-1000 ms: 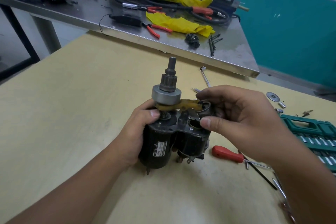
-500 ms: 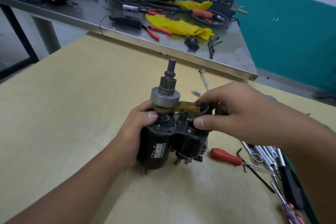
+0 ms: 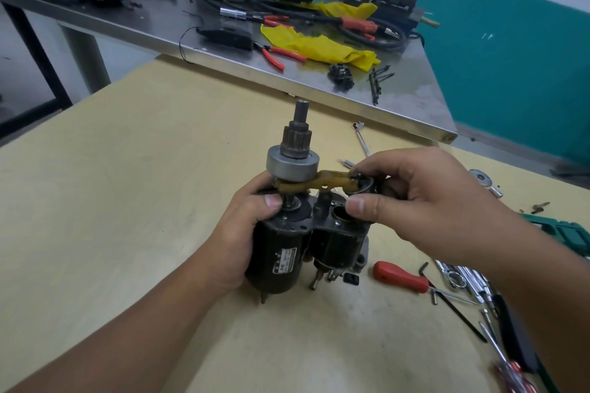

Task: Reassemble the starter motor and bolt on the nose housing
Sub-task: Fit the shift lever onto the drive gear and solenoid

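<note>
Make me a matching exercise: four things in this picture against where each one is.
Things:
1. starter motor
2. yellow rag
3. red-handled screwdriver
4. yellow fork lever

Places:
A. pinched by the right hand
B. lying on the wooden table
C. gripped upright by the left hand
D. on the steel bench

Pairs: 1-C, 2-D, 3-B, 4-A

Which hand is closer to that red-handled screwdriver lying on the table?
Right. The right hand is up at the yellow lever, with its forearm passing above the red-handled screwdriver. The left hand grips the motor body, farther away.
</note>
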